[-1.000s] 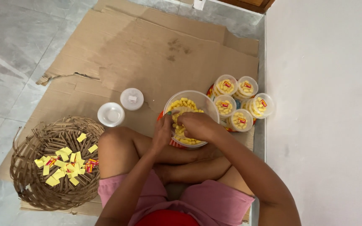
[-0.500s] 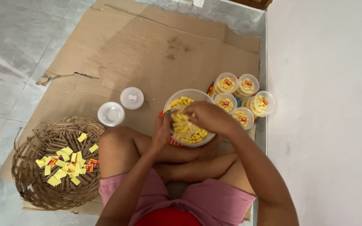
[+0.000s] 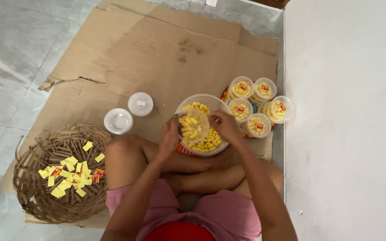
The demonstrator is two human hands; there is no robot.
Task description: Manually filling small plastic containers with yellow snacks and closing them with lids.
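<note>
Seated cross-legged on flattened cardboard (image 3: 157, 58), a person holds a small clear tub (image 3: 194, 125) of yellow snack pieces between both hands, just above a large clear bowl (image 3: 202, 102) that carries more of the same pieces. The left hand (image 3: 169, 136) wraps the tub's near-left side, fingers closed on its wall; the right hand (image 3: 225, 125) meets the tub at its right rim, fingers curled against it, though whether they pinch the rim or only press on it cannot be told from here. The tub sits tilted a little between the two grips, its open mouth up and already well filled.

Just right of the right-hand grip, five filled tubs (image 3: 258, 105) stand clustered together, each with a small red-and-yellow label inside, close to the white wall (image 3: 345, 111). Left of the left-hand grip, beyond the knee, two white round lids (image 3: 129, 112) lie side by side on the cardboard, apart from the bowl. Farther left and nearer the person, a shallow woven basket (image 3: 36, 196) holds a loose heap of yellow paper labels (image 3: 70, 176), some showing red. Grey floor tiles (image 3: 14, 49) show beyond the cardboard's torn edge.
</note>
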